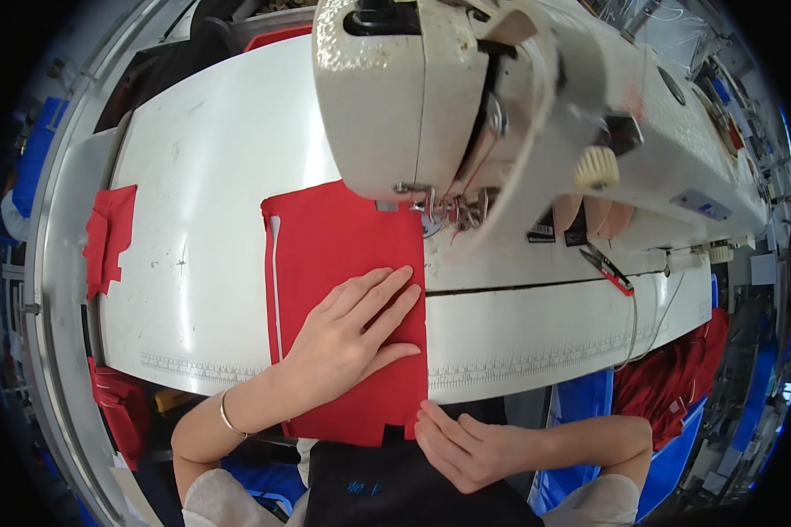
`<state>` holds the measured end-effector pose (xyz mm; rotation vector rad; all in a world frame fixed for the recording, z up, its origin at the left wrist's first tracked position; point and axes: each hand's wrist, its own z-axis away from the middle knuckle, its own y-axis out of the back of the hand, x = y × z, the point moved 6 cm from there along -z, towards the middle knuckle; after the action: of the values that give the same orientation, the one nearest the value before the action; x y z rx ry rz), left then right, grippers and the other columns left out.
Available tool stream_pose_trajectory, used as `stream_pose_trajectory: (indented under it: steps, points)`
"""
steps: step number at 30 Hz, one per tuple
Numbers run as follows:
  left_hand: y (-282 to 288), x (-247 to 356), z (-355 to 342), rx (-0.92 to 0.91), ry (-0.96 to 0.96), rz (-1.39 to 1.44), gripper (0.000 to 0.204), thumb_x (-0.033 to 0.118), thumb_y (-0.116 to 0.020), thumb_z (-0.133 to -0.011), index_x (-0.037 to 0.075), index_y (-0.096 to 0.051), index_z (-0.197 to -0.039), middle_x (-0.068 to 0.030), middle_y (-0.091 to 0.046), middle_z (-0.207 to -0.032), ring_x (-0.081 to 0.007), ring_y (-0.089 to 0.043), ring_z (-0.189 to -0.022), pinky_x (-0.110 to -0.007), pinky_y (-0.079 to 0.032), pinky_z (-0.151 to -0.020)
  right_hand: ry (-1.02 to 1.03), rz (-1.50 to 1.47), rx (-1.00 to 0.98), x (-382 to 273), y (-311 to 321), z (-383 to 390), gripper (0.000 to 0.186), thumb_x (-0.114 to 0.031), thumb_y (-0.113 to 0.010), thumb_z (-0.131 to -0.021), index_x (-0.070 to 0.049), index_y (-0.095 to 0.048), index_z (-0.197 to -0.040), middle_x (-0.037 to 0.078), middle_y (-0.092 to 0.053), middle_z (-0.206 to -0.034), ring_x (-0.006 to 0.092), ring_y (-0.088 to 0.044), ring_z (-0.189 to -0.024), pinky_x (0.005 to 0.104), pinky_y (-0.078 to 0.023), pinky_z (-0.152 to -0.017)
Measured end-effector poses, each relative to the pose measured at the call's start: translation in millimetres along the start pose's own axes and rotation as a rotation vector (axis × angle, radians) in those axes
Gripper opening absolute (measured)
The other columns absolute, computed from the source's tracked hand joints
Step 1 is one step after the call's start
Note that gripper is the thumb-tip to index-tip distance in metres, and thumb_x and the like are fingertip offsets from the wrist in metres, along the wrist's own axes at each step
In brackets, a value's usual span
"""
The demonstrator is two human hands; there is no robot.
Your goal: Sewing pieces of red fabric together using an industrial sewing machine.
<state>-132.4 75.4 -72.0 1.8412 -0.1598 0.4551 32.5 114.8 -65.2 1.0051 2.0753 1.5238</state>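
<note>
A red fabric piece (338,233) with a white strip along its left side lies on the white table, its far right corner by the presser foot of the sewing machine (369,105). My left hand (351,325) rests flat on the fabric with fingers stretched toward its right edge. At the near right corner, which hangs past the table's front edge, my right hand (461,443) pinches the red fabric between thumb and fingers. A dark notch shows in the fabric's near edge beside that hand. Red thread runs down to the needle area, where the machine head partly hides the needle.
Small red fabric pieces (110,237) lie at the table's left edge, and more red cloth (123,413) hangs below. Thread snips (608,270) with red handles lie at the right. A blue bin (584,400) with red fabric (672,378) stands beyond the right front edge.
</note>
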Motion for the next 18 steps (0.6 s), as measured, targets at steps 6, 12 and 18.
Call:
stream_pose_trajectory:
  steps: [6, 12, 18]
  points:
    - [5, -25, -26, 0.037, -0.038, -0.026, 0.050, 0.025, -0.073, -0.075, -0.005, -0.059, -0.113, -0.0150, -0.054, -0.120, -0.0294, -0.053, -0.107, -0.038, -0.046, -0.090, -0.009, -0.006, 0.008, 21, -5, -1, 0.026, -0.017, -0.055, -0.077, 0.003, -0.067, -0.089, 0.014, -0.067, -0.088, 0.0303, -0.065, -0.094, 0.0230, -0.035, -0.058]
    - [3, -33, -31, 0.041, -0.019, 0.048, 0.040, 0.021, -0.073, -0.074, -0.004, -0.062, -0.104, -0.0133, -0.057, -0.103, -0.0274, -0.056, -0.095, -0.035, -0.049, -0.081, -0.026, -0.006, -0.003, 48, -3, -9, 0.028, -0.018, -0.055, -0.075, 0.003, -0.067, -0.090, 0.014, -0.067, -0.090, 0.0285, -0.065, -0.093, 0.0245, -0.038, -0.061]
    - [2, -34, -26, -0.011, -0.011, 0.039, 0.038, 0.020, -0.074, -0.074, -0.004, -0.063, -0.101, -0.0115, -0.058, -0.099, -0.0264, -0.058, -0.089, -0.034, -0.050, -0.076, 0.033, 0.035, -0.028, 62, -13, -13, 0.022, -0.014, -0.060, -0.073, 0.001, -0.067, -0.087, 0.014, -0.065, -0.090, 0.0266, -0.065, -0.092, 0.0407, -0.051, -0.063]
